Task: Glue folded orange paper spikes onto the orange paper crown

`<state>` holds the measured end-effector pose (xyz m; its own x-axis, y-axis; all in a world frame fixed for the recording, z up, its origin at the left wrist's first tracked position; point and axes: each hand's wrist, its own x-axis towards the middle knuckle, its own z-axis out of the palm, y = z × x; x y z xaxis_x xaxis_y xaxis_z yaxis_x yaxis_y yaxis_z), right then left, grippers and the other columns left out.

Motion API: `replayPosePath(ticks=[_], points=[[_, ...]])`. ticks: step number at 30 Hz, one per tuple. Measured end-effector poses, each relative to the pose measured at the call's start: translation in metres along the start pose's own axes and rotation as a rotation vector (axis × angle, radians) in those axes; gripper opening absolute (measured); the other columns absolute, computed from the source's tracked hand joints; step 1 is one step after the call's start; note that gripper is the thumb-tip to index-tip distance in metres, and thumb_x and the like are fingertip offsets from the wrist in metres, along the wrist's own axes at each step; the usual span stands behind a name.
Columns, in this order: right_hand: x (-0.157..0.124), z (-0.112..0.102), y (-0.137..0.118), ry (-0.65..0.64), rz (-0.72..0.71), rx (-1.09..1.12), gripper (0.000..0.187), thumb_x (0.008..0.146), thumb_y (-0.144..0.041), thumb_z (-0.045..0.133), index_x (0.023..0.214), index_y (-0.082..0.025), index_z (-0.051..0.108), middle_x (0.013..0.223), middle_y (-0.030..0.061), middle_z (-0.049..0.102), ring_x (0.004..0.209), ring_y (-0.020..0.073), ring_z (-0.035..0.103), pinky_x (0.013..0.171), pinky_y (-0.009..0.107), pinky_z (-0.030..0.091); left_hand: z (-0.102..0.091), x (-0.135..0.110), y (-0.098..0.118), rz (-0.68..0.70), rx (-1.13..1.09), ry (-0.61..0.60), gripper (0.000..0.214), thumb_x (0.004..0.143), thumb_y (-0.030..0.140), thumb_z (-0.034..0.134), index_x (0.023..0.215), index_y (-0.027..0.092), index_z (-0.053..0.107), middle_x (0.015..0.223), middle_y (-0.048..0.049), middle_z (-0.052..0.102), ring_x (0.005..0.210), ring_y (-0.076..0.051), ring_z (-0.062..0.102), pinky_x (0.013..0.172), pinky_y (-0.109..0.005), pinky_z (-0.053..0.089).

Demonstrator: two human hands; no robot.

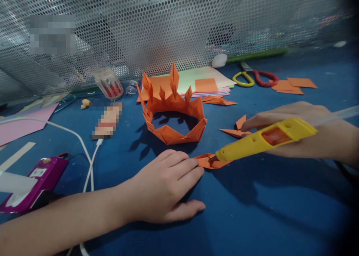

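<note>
My right hand (294,112) is closed around a yellow hot glue gun (252,145), a clear glue stick running out of its back. The gun's nozzle rests at a small folded orange paper piece (204,162) on the table. My left hand (165,185) lies flat, thumb spread away, its fingertips pressing the left end of that piece. Shiny glue seems to sit in the fold. Just beyond stands an orange folded-paper crown (175,138) with upright pointed tips. Another pointed orange piece (232,132) lies beside my right fingers.
Behind the crown lies a stack of coloured paper (193,76), with scissors (260,76) and orange squares (297,85) to its right. On the left are a clear jar (109,84), a purple power strip (47,181) and a white cable (81,136). A perforated metal panel (168,35) bounds the back.
</note>
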<state>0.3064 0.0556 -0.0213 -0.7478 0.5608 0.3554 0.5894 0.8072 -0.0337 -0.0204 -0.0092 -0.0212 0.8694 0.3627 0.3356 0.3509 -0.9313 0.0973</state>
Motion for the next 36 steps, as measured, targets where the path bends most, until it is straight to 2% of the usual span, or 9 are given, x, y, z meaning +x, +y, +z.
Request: replayPosePath(ticks=[5, 9, 16, 22, 28, 32, 36], points=[[-0.001, -0.003, -0.020, 0.109, 0.080, -0.120, 0.060, 0.100, -0.067, 0.014, 0.093, -0.029, 0.060, 0.073, 0.0008, 0.070, 0.059, 0.0193, 0.063, 0.058, 0.036, 0.041, -0.001, 0.000, 0.000, -0.001, -0.011, 0.008, 0.045, 0.101, 0.040, 0.050, 0.116, 0.002, 0.069, 0.114, -0.0161, 0.074, 0.101, -0.030, 0.064, 0.091, -0.041, 0.050], [0.001, -0.002, -0.028, 0.121, 0.134, -0.131, 0.057, 0.101, -0.065, 0.018, 0.090, -0.028, 0.061, 0.074, 0.0016, 0.071, 0.061, 0.0189, 0.064, 0.059, 0.036, 0.042, 0.000, 0.001, 0.000, -0.005, -0.014, 0.006, 0.044, 0.102, 0.039, 0.049, 0.116, 0.002, 0.068, 0.114, -0.0168, 0.074, 0.101, -0.030, 0.065, 0.090, -0.040, 0.050], [0.001, -0.002, -0.023, 0.074, 0.209, -0.049, 0.052, 0.100, -0.064, 0.030, 0.089, -0.027, 0.065, 0.074, 0.0003, 0.070, 0.059, 0.0172, 0.062, 0.057, 0.033, 0.044, 0.000, -0.001, -0.001, -0.007, -0.036, 0.000, 0.043, 0.101, 0.038, 0.050, 0.119, 0.002, 0.066, 0.115, -0.0175, 0.073, 0.103, -0.030, 0.065, 0.093, -0.041, 0.052], [0.000, -0.003, -0.020, 0.084, 0.202, -0.005, 0.045, 0.098, -0.062, 0.037, 0.093, -0.027, 0.065, 0.079, 0.0011, 0.073, 0.063, 0.0182, 0.065, 0.061, 0.035, 0.047, -0.001, 0.001, -0.001, -0.016, -0.062, -0.023, 0.045, 0.100, 0.038, 0.051, 0.120, 0.000, 0.066, 0.114, -0.0197, 0.072, 0.104, -0.032, 0.064, 0.090, -0.044, 0.055], [-0.005, 0.002, -0.012, 0.101, 0.159, -0.066, 0.052, 0.100, -0.065, 0.031, 0.101, -0.027, 0.066, 0.084, 0.0040, 0.073, 0.072, 0.0193, 0.069, 0.067, 0.033, 0.051, -0.001, 0.001, -0.001, -0.025, -0.065, -0.044, 0.046, 0.101, 0.040, 0.050, 0.120, 0.001, 0.066, 0.118, -0.0210, 0.070, 0.103, -0.032, 0.065, 0.087, -0.043, 0.056], [-0.005, -0.002, -0.008, 0.068, 0.122, -0.073, 0.052, 0.100, -0.063, 0.033, 0.101, -0.025, 0.068, 0.077, 0.0032, 0.070, 0.063, 0.0169, 0.065, 0.064, 0.032, 0.047, -0.001, 0.000, -0.001, -0.027, -0.063, -0.042, 0.046, 0.102, 0.040, 0.049, 0.120, 0.002, 0.065, 0.114, -0.0196, 0.070, 0.103, -0.031, 0.065, 0.088, -0.043, 0.056], [-0.006, -0.009, -0.004, 0.048, 0.129, -0.050, 0.048, 0.097, -0.065, 0.040, 0.099, -0.028, 0.069, 0.075, 0.0021, 0.070, 0.061, 0.0172, 0.063, 0.061, 0.033, 0.044, -0.001, 0.000, -0.001, -0.038, -0.062, -0.040, 0.044, 0.101, 0.039, 0.050, 0.120, 0.003, 0.065, 0.113, -0.0179, 0.071, 0.102, -0.031, 0.064, 0.090, -0.043, 0.055]])
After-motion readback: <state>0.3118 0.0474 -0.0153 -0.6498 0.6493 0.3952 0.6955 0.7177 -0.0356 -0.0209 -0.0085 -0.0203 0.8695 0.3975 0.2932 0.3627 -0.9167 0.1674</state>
